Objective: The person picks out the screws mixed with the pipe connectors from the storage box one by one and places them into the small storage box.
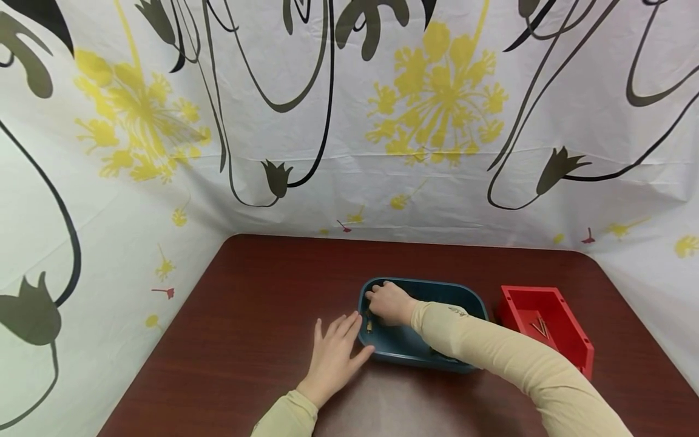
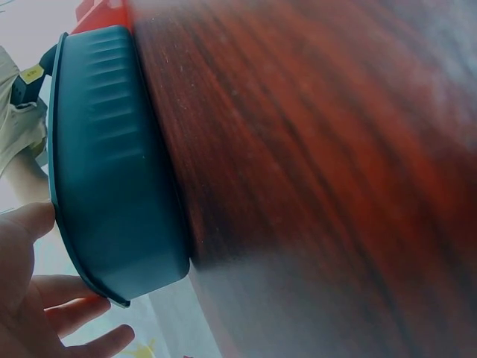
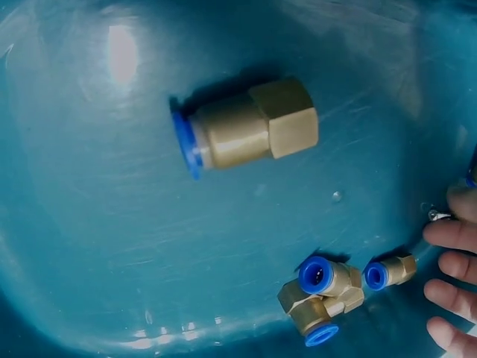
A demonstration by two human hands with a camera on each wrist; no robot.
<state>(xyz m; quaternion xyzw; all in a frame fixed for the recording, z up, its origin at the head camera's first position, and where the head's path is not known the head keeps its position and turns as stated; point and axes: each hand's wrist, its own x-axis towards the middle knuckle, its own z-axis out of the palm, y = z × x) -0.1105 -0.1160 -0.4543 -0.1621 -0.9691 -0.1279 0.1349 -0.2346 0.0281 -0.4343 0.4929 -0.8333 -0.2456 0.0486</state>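
Note:
A dark teal plastic tub [image 1: 401, 346] stands on the table. My left hand [image 1: 334, 358] rests against its left end, fingers spread; in the left wrist view the thumb and fingers [image 2: 74, 291] touch the rim. My right hand [image 1: 390, 302] reaches into the tub's far left corner. In the right wrist view its curled fingers [image 3: 455, 291] appear at the edge, with a small shiny metal piece [image 3: 440, 215] between the fingertips, its kind unclear. Brass push-in fittings with blue collars lie on the tub floor: a large-looking one [image 3: 246, 128], a cluster [image 3: 328, 287] and another one [image 3: 391, 272].
A red plastic bin [image 1: 573, 337] with several thin screws [image 1: 540, 328] inside stands right of the tub, partly behind the right sleeve [image 1: 508, 358]. The brown wooden table [image 1: 273, 291] meets a patterned white cloth [image 1: 246, 152] at the back and left.

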